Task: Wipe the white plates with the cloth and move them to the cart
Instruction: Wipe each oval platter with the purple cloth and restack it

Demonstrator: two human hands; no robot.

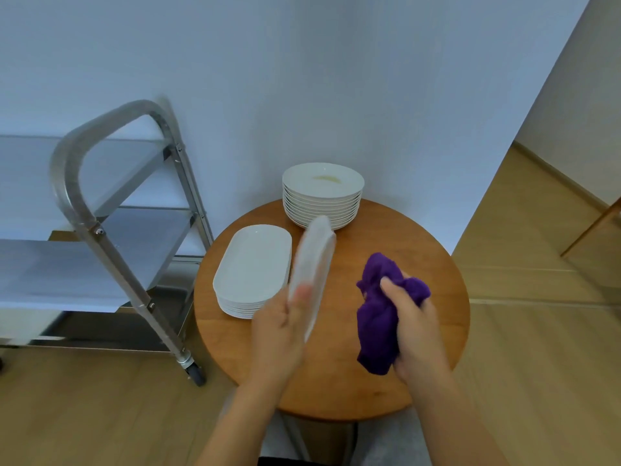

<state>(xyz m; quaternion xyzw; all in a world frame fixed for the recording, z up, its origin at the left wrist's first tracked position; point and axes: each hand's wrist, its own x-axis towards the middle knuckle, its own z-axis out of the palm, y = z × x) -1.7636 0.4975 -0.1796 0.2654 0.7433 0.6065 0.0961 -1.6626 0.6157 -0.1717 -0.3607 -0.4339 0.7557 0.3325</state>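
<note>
My left hand (280, 326) grips a white oblong plate (316, 264) by its near end, tilted on edge above the round wooden table (420, 230) and blurred. My right hand (415, 327) holds a bunched purple cloth (378, 317) just right of the plate, not touching it. A stack of white oblong plates (252, 264) lies on the table's left side. A stack of round white plates (322, 193) stands at the table's far edge, and its top plate has a yellowish smear. The steel cart (100, 230) stands to the left of the table.
The cart has steel shelves and a curved handle (67, 169), with a caster wheel (196, 376) on the wooden floor. A white wall rises right behind the table. A wooden furniture leg (591, 227) shows at the far right.
</note>
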